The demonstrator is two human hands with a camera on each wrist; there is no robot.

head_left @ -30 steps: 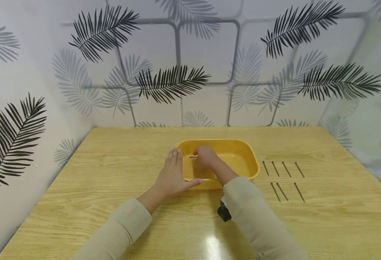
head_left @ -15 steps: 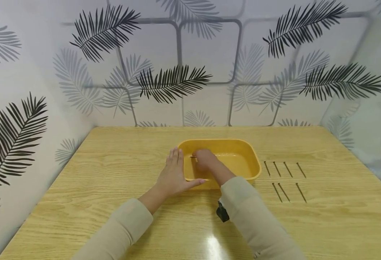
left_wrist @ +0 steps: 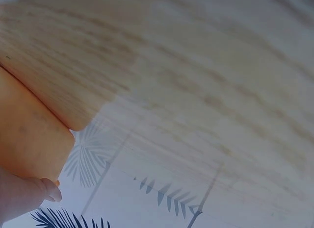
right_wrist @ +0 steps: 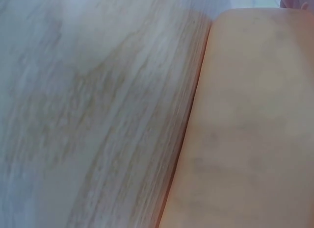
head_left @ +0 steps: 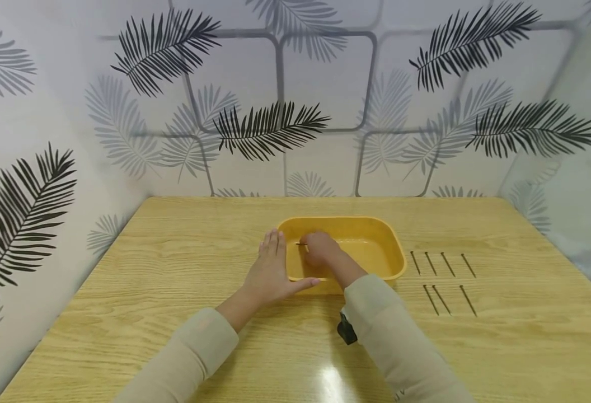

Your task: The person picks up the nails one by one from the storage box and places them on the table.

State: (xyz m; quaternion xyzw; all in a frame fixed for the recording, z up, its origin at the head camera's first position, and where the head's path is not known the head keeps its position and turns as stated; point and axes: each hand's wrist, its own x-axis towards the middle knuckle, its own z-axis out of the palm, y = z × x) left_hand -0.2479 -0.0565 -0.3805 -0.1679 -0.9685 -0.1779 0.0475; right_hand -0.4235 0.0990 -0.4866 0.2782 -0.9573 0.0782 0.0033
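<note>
A yellow plastic tray (head_left: 373, 257) stands on the table in the head view. My left hand (head_left: 269, 274) rests against its near left corner, fingers straight along the left side and thumb along the front rim. The left thumb (left_wrist: 30, 193) shows beside the tray wall in the left wrist view. Inside the tray, my right hand (head_left: 322, 250) is curled, and a thin dark screw (head_left: 300, 244) sticks out leftward from its fingers. Those fingertips are hidden behind the hand. The right wrist view shows the tray's outer wall (right_wrist: 250, 120).
Several long dark screws (head_left: 430, 263) lie in two rows on the table right of the tray. The wooden table (head_left: 184, 246) meets leaf-patterned walls (head_left: 320, 151) at the back and sides. A small black device (head_left: 346, 329) hangs under the right cuff.
My right hand has shifted only very slightly in the tray, and less of the screw shows now. My left hand keeps its place on the corner.
</note>
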